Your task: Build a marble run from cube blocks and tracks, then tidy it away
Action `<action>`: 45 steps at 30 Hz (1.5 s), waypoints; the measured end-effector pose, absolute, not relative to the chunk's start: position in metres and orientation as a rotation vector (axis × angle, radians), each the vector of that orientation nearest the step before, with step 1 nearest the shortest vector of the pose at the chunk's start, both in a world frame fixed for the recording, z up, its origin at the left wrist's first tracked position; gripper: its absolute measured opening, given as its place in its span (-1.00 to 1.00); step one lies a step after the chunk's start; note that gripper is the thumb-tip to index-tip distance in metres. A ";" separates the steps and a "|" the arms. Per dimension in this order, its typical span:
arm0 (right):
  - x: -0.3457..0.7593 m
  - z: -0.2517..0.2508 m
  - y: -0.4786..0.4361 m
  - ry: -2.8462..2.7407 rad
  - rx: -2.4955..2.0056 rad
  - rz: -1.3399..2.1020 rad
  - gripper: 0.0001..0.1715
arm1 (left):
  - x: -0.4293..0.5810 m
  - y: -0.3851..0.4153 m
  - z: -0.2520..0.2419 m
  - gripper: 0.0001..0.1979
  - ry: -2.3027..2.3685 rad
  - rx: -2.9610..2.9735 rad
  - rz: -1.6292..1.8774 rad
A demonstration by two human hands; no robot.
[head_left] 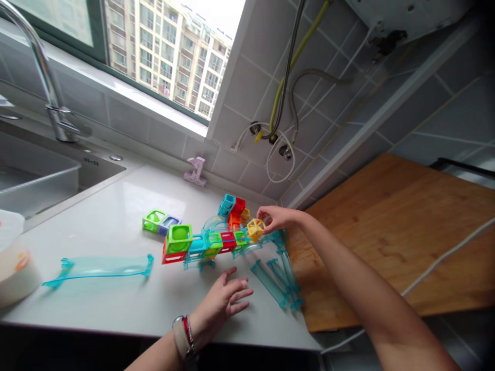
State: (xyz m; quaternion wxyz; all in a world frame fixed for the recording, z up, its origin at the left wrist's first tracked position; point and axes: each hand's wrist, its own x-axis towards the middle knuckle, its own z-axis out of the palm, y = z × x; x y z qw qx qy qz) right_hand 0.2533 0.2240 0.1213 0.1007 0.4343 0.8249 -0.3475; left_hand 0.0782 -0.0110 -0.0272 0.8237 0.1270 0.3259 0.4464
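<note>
Your right hand (273, 219) has the yellow open-frame cube (256, 230) between thumb and fingers, a narrow pinch at its right side. This cube is at the right end of the row of coloured blocks, just beside a green block (240, 240); whether the two are already joined, I cannot tell. Your left hand (224, 299) is empty, with the fingers loosely spread, near the front of the row and apart from it. Whether it rests on the white countertop (154, 314), I cannot tell.

Please be careful with the sideways pressure. If you push the cube while the left hand gives no support, the row could slide or turn, I think, or open at a joint, for example near the red block (228, 241). At the left end, the green cube with a ball inside (180, 238) seems to sit higher than its neighbours, so a knock could tip it. The loose teal track pieces (268, 282) lie near your left fingertips; a careless sweep of this hand could push them towards the counter's edge.
</note>
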 end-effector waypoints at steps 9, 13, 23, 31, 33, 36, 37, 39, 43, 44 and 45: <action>0.255 0.114 0.228 2.378 1.217 -1.177 -0.33 | 0.095 0.019 -0.027 -0.08 0.676 0.092 1.119; 0.253 0.118 0.222 2.313 1.266 -1.291 -0.37 | 0.098 0.024 -0.028 -0.18 0.599 0.049 1.163; 0.253 0.121 0.210 2.297 1.476 -1.308 -0.40 | 0.094 0.036 -0.032 -0.53 0.500 0.070 1.168; 0.263 0.097 0.205 2.320 1.815 -1.423 -0.54 | 0.093 0.040 -0.035 -0.81 0.522 0.045 1.132; 0.267 0.086 0.199 2.294 1.904 -1.507 -0.52 | 0.093 0.040 -0.034 -0.80 0.532 0.045 1.140; 0.273 0.067 0.187 2.234 2.003 -1.615 -0.39 | 0.093 0.040 -0.033 -0.72 0.544 0.050 1.154; 0.274 0.060 0.183 2.187 2.057 -1.705 -0.35 | 0.093 0.040 -0.032 -0.67 0.548 0.053 1.163; 0.275 0.044 0.174 2.047 2.137 -1.983 -0.32 | 0.093 0.040 -0.032 -0.59 0.550 0.062 1.182; 0.274 0.016 0.159 1.703 2.017 -2.550 -0.29 | 0.094 0.039 -0.033 -0.50 0.556 0.071 1.205; 0.274 0.010 0.156 1.636 1.957 -2.640 -0.28 | 0.094 0.039 -0.033 -0.49 0.557 0.074 1.207; 0.274 0.006 0.154 1.582 1.910 -2.709 -0.27 | 0.094 0.039 -0.033 -0.48 0.556 0.079 1.209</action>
